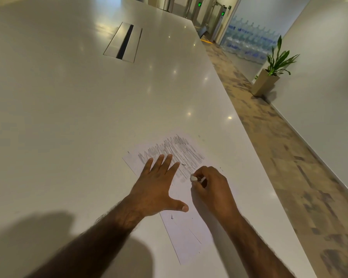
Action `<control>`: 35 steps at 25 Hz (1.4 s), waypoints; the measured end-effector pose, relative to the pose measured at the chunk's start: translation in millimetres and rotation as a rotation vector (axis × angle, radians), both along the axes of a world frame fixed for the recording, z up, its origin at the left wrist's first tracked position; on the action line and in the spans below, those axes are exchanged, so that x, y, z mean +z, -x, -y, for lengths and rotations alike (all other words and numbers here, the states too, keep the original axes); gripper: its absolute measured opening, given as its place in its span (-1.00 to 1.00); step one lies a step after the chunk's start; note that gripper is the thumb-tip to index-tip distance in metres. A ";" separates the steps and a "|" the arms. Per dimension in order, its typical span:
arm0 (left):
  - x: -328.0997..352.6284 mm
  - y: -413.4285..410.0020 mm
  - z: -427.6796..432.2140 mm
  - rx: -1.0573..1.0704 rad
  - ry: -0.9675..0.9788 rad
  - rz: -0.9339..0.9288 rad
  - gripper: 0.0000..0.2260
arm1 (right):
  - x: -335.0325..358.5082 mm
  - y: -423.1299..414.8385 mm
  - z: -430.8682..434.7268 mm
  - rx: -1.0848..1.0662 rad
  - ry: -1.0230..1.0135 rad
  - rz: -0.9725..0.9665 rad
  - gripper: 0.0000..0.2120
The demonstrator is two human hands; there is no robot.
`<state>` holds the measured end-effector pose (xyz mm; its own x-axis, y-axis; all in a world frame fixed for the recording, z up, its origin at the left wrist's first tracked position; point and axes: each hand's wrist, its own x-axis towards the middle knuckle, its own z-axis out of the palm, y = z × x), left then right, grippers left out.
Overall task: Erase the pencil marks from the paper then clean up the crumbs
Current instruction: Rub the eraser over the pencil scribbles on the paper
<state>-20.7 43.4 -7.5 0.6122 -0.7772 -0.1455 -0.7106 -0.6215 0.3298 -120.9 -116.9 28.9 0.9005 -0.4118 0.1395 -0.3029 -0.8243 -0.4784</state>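
The left hand (156, 187) lay flat, fingers spread, pressing the paper (186, 233) on the table (68, 117). The right hand (213, 187), fingers curled, pinched what looked like an eraser (194, 178) at the pencil marks (175, 151).

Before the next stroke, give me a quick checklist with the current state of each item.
1. Left hand flat on the paper, pinning it: ok.
2. Right hand grips the eraser: ok.
3. Eraser at the near edge of the pencil marks: ok.
4. Eraser tip touching the paper: cannot tell.
5. Pencil marks erased: not ok, scribble covers the sheet's far part.
6. Crumbs cleared: not ok, dark bits lie on the paper.
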 end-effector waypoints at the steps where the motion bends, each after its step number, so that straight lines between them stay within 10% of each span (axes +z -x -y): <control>1: -0.3 0.6 0.1 -0.002 0.005 0.010 0.11 | -0.8 0.2 -4.5 0.023 0.013 0.012 -0.95; 17: -0.4 5.7 4.1 0.039 0.007 0.091 -0.01 | -2.4 -3.6 -20.1 -0.146 -0.117 0.003 -0.95; 22: -1.4 5.5 3.4 0.034 -0.032 0.095 -0.05 | 1.0 6.3 -38.6 0.132 -0.037 -0.038 -0.92; 27: 2.1 5.4 4.4 0.032 -0.059 0.048 0.15 | 15.2 -39.2 12.3 -0.135 -0.016 0.003 -0.81; 31: -0.9 4.9 4.7 0.031 -0.048 0.088 0.04 | 4.0 -4.7 -27.3 0.124 -0.011 -0.058 -0.84; 35: -1.9 3.9 5.2 0.018 -0.053 0.071 0.14 | 15.8 -36.7 14.9 -0.125 -0.003 -0.033 -0.85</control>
